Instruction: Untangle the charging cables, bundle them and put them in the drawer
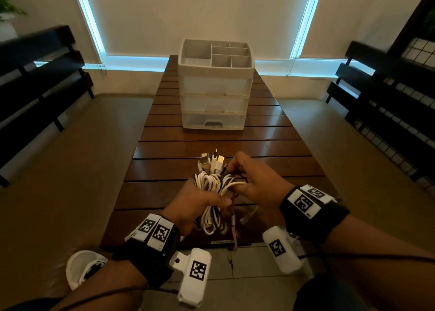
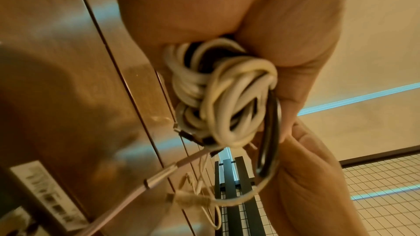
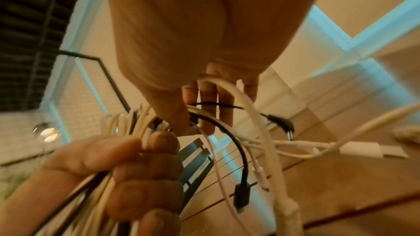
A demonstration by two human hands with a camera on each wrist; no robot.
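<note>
Left grip [image 1: 188,207] clutching white-and-black cable bundle [image 1: 211,188], right grip [image 1: 254,183] pinching strands.

The left hand [image 2: 261,30] grips a coiled bundle of white and black cables [image 2: 225,96] above the slatted wooden table [image 2: 68,60], loose plug ends [image 2: 159,177] dangling below.

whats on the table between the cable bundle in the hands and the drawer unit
Nothing: in the head view, only bare wooden slats of the table lie between the cable bundle, held by the left hand and right hand, and the drawer unit.
</note>
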